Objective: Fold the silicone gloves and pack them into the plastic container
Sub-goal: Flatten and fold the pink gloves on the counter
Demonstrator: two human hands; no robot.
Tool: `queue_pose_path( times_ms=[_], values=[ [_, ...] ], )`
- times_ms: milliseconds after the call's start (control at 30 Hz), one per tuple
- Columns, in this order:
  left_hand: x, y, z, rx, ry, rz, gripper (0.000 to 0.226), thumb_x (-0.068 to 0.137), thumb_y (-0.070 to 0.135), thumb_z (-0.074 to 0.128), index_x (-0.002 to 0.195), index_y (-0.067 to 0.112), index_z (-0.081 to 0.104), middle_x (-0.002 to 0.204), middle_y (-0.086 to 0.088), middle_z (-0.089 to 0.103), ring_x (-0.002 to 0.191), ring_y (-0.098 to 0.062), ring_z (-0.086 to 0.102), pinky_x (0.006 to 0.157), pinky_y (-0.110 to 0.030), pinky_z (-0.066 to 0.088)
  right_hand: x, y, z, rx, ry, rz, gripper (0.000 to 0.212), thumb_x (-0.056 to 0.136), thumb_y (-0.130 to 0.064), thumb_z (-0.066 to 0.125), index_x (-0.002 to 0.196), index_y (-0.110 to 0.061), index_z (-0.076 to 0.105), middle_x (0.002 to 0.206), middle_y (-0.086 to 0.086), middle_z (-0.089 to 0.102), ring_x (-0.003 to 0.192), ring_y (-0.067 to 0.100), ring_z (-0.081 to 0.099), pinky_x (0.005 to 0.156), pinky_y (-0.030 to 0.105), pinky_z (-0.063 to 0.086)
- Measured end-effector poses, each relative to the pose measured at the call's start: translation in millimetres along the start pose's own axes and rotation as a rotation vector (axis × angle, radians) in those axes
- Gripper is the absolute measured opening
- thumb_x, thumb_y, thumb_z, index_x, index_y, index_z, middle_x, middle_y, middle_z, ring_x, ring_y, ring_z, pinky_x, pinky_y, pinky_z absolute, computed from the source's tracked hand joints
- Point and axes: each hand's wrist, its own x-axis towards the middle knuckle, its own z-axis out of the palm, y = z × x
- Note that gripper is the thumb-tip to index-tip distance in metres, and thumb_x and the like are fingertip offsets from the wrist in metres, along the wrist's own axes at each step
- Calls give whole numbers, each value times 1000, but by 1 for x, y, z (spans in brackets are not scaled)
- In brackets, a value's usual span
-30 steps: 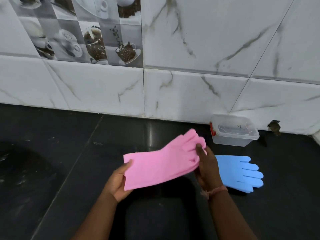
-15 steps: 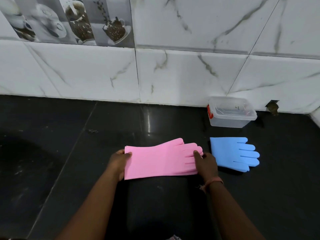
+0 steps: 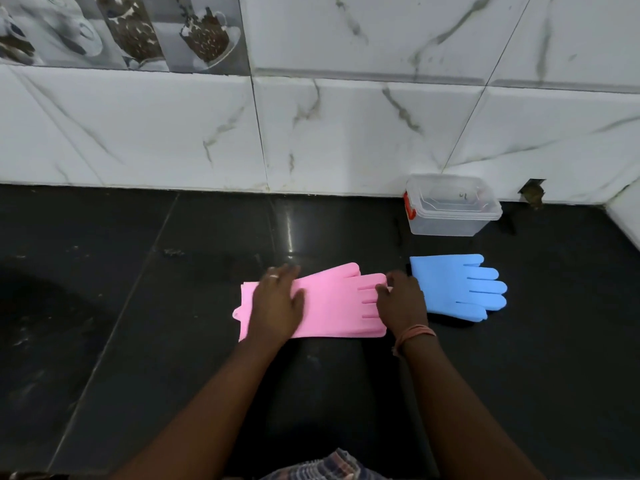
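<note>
- Gloves first: the pink glove (image 3: 332,301) now lies flat on the dark counter (image 3: 138,306), cuff to our left and fingers to our right. A second ago we held it up off the surface, tilted toward the wall; half a second ago it had only just been laid down.
- Our left hand (image 3: 277,304) has moved from gripping the cuff edge to resting palm-down on the cuff half, fingers spread wide, holding nothing and simply pressing.
- Our right hand (image 3: 401,303) sits on the glove's fingertips, its fingers curled in. We cannot tell whether it pinches the tips or only pins them.
- The blue glove (image 3: 457,287) lies flat just beside our right hand, unfolded, in the same spot throughout.
- The plastic container (image 3: 450,207) stands against the wall tiles (image 3: 346,133), beyond the blue glove. A clear lid with a red clip seems to sit on it, though we are not sure.
- What this means, in our judgement: laying-out is done and the first fold can begin, probably bringing the fingertips over toward the cuff. Nothing is packed yet, so the task is at an early stage.
- One risk: silicone springs back, so the fold may need holding.
</note>
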Motion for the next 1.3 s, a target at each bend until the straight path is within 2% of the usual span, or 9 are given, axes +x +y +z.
queue_pose_path(
  times_ms=[133, 233, 400, 633, 900, 1000, 1100, 1200, 1300],
  values=[
    [-8, 40, 30, 76, -298, 277, 76, 91, 68, 47, 153, 24, 48, 163, -7, 41, 155, -31, 27, 126, -45, 21, -4, 10, -4, 183, 14, 105, 14, 92, -16, 61, 105, -12, 66, 110, 8, 67, 103, 25, 62, 91, 34, 48],
    [-18, 43, 44, 141, -417, 409, 84, 87, 74, 54, 159, 35, 34, 171, 1, 23, 160, -24, 9, 129, -48, 6, 2, 23, -12, 374, -57, 245, 19, 84, -29, 70, 100, -19, 65, 109, 3, 66, 102, 24, 64, 94, 45, 53],
    [-26, 31, 57, 74, -355, 461, 66, 97, 61, 44, 158, 38, 34, 171, -2, 18, 159, -29, 10, 129, -52, 7, -6, 26, -16, 532, -194, 383, 22, 86, -18, 73, 103, -10, 61, 97, 14, 68, 76, 33, 73, 70, 48, 63],
    [-28, 22, 63, 53, -267, 534, 52, 104, 53, 39, 153, 38, 43, 168, -3, 23, 157, -33, 17, 127, -52, 13, -8, 32, -24, 749, -233, 522, 14, 91, -5, 60, 102, 2, 65, 79, 20, 66, 61, 25, 62, 64, 38, 59],
    [-30, 30, 54, 80, -307, 498, 50, 103, 59, 42, 150, 42, 48, 170, 4, 21, 160, -22, 12, 130, -47, 8, -6, 30, -4, 156, 130, 67, 12, 92, -15, 55, 100, -17, 63, 101, 3, 66, 94, 20, 62, 85, 34, 53],
    [-32, 37, 43, -63, -213, 445, 40, 105, 45, 46, 139, 34, 64, 161, 3, 44, 151, -16, 36, 126, -42, 22, 2, 15, 13, -55, 220, -219, 17, 95, -17, 53, 106, -18, 65, 106, 4, 67, 98, 19, 62, 90, 36, 54],
    [-24, 35, 36, -26, -33, 336, 40, 101, 28, 47, 133, 22, 70, 147, -1, 61, 139, -22, 53, 119, -41, 38, 5, -2, 40, -217, 119, -388, 37, 96, -19, 50, 132, -14, 60, 138, 11, 59, 133, 28, 50, 115, 40, 36],
    [-13, 16, 32, 261, -28, 143, 57, 100, 39, 31, 149, 20, 54, 160, -10, 46, 151, -35, 36, 124, -47, 28, -4, -1, 64, -309, 20, -413, 53, 104, -34, 35, 154, -16, 34, 162, 15, 28, 152, 31, 18, 124, 43, 11],
    [-12, -6, 34, 398, -117, 18, 67, 102, 55, 23, 162, 25, 29, 169, -12, 27, 157, -39, 16, 127, -55, 13, -15, 15, 77, -341, 51, -384, 63, 104, -43, 28, 160, -19, 11, 166, 16, 14, 154, 31, 9, 125, 42, 5]
  ],
)
